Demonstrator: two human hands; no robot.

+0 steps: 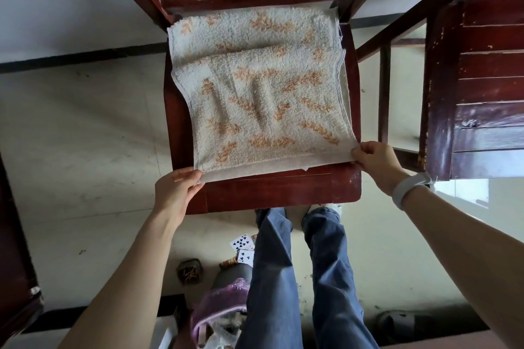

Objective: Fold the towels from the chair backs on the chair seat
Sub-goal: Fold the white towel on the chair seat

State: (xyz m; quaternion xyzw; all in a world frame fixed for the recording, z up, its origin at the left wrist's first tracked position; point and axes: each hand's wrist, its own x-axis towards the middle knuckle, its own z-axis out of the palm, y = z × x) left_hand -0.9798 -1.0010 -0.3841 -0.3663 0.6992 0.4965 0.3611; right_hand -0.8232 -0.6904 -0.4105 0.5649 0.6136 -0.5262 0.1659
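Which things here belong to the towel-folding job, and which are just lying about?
Job: towel; chair seat; left hand and right hand, each pinching a near corner.

Lying about: playing cards; purple bag; second chair.

White towel (263, 99) with orange leaf pattern lies on dark red wooden chair seat (283, 190), far part doubled under near layer. Left hand (177, 190) pinches near-left corner, right hand (374, 159) pinches near-right corner, white wristband (408, 188) on right wrist. Blue trousers (297, 278) below. Playing cards (243, 248) on floor beside left leg. Second wooden chair (482, 93) at right.
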